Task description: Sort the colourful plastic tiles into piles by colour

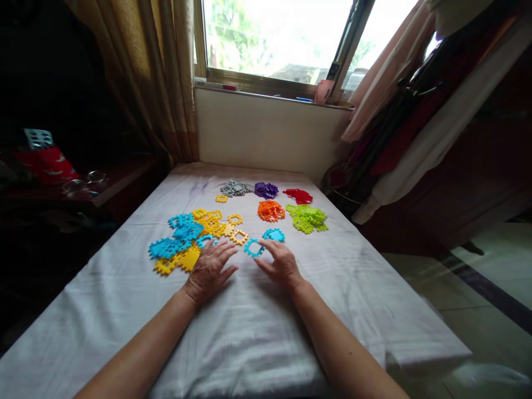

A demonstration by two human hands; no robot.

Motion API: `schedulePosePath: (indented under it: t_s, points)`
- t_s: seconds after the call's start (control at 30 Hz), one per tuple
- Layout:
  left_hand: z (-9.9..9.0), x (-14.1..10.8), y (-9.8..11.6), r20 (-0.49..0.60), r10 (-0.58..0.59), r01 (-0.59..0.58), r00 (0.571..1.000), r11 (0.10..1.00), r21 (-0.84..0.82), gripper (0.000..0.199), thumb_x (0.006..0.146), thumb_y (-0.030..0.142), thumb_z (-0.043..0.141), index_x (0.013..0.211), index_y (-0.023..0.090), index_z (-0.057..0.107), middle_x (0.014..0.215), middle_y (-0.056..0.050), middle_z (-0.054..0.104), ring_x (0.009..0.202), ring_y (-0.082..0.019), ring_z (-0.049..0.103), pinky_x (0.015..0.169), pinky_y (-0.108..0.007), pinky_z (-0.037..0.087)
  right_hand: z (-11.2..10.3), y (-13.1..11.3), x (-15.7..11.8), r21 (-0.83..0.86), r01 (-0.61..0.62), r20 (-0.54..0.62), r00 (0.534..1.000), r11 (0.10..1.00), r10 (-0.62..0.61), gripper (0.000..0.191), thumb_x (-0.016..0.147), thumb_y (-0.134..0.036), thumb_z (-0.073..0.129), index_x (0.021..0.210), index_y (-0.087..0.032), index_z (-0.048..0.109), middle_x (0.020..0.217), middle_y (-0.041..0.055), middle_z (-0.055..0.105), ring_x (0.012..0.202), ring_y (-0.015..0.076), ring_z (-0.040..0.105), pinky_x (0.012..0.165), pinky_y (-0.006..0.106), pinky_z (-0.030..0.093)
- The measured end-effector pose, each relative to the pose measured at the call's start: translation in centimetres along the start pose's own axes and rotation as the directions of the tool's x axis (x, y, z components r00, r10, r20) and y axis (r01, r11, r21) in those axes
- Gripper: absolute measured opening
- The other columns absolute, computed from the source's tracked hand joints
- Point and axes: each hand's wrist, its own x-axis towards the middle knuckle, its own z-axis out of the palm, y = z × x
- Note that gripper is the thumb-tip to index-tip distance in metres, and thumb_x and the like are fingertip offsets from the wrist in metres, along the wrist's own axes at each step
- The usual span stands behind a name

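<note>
White sheet [249,343], blue frame [248,247] between hands [283,266]

Sheet [257,338] before you. On it, left of centre, mixed heap [188,231], your left hand [211,269] at its near right edge. Loose piece [246,247] just left of your right hand [281,265]. Five heaps [271,211] farther back, centre to right. Wall [266,130] behind, window [270,39] above.

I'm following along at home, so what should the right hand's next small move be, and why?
I'd probably have the right hand slide the blue frame near it toward the solid blue piece just beyond: the purple pile, orange pile and red pile each show one colour, while the mixed pile beside the left hand has blue and yellow.
</note>
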Motion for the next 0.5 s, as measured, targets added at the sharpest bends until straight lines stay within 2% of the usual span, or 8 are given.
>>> schedulePosePath:
  t_s: [0.07, 0.13, 0.2, 0.27, 0.4, 0.5]
  points:
    - [-0.5, -0.4, -1.0, -0.058, -0.121, 0.125, 0.991, 0.989, 0.080, 0.036, 0.091, 0.037, 0.056, 0.123, 0.025, 0.063, 0.126, -0.010, 0.068, 0.127, -0.029, 0.055, 0.117, -0.058, 0.028, -0.3, 2.0, -0.3, -0.082, -0.146, -0.090, 0.986, 0.986, 0.138, 0.040, 0.087, -0.036, 0.063, 0.121, -0.016, 0.064, 0.113, 0.0136, 0.073, 0.103, 0.0270, 0.067, 0.092, 0.039, 0.051]
    - [-0.9, -0.8, -2.2, -0.133, -0.228, 0.249, 0.965, 0.953, 0.171, 0.032, 0.088, 0.040, 0.059, 0.115, 0.025, 0.067, 0.125, -0.011, 0.067, 0.128, -0.033, 0.053, 0.116, -0.063, 0.024, -0.5, 3.8, -0.8, -0.175, -0.302, -0.150, 0.949, 0.937, 0.278, 0.043, 0.087, -0.038, 0.064, 0.123, -0.014, 0.063, 0.112, 0.0152, 0.072, 0.101, 0.0278, 0.066, 0.090, 0.041, 0.050]
    - [-1.1, -1.3, -3.0, -0.175, -0.285, 0.321, 0.942, 0.918, 0.235, 0.028, 0.084, 0.043, 0.062, 0.105, 0.026, 0.069, 0.123, -0.011, 0.067, 0.126, -0.036, 0.052, 0.114, -0.067, 0.023, -0.4, 4.7, -1.1, -0.241, -0.399, -0.172, 0.915, 0.885, 0.366, 0.044, 0.086, -0.037, 0.065, 0.123, -0.015, 0.063, 0.113, 0.0153, 0.072, 0.102, 0.0279, 0.065, 0.089, 0.040, 0.048]
    - [-1.1, -1.5, -3.4, -0.179, -0.305, 0.344, 0.935, 0.902, 0.262, 0.024, 0.084, 0.043, 0.062, 0.099, 0.027, 0.069, 0.121, -0.011, 0.067, 0.124, -0.036, 0.052, 0.113, -0.068, 0.023, -0.1, 4.8, -1.3, -0.275, -0.424, -0.159, 0.905, 0.863, 0.394, 0.043, 0.084, -0.036, 0.067, 0.123, -0.016, 0.064, 0.114, 0.0147, 0.072, 0.103, 0.0279, 0.063, 0.087, 0.038, 0.046]
    - [-0.4, -1.3, -3.1, -0.169, -0.321, 0.357, 0.932, 0.896, 0.265, 0.016, 0.085, 0.035, 0.060, 0.095, 0.025, 0.069, 0.119, -0.011, 0.067, 0.125, -0.036, 0.052, 0.111, -0.068, 0.024, 0.4, 3.8, -1.2, -0.297, -0.404, -0.106, 0.915, 0.865, 0.390, 0.037, 0.084, -0.036, 0.070, 0.117, -0.021, 0.066, 0.113, 0.0118, 0.072, 0.105, 0.0266, 0.061, 0.086, 0.036, 0.043]
    - [-0.3, -1.0, -2.7, -0.172, -0.295, 0.331, 0.940, 0.912, 0.243, 0.010, 0.084, 0.027, 0.059, 0.088, 0.025, 0.068, 0.120, -0.010, 0.068, 0.126, -0.035, 0.051, 0.112, -0.068, 0.023, 0.4, 3.5, -1.2, -0.294, -0.398, -0.099, 0.917, 0.869, 0.386, 0.038, 0.082, -0.034, 0.071, 0.117, -0.021, 0.067, 0.119, 0.0124, 0.070, 0.109, 0.0275, 0.061, 0.088, 0.038, 0.044]
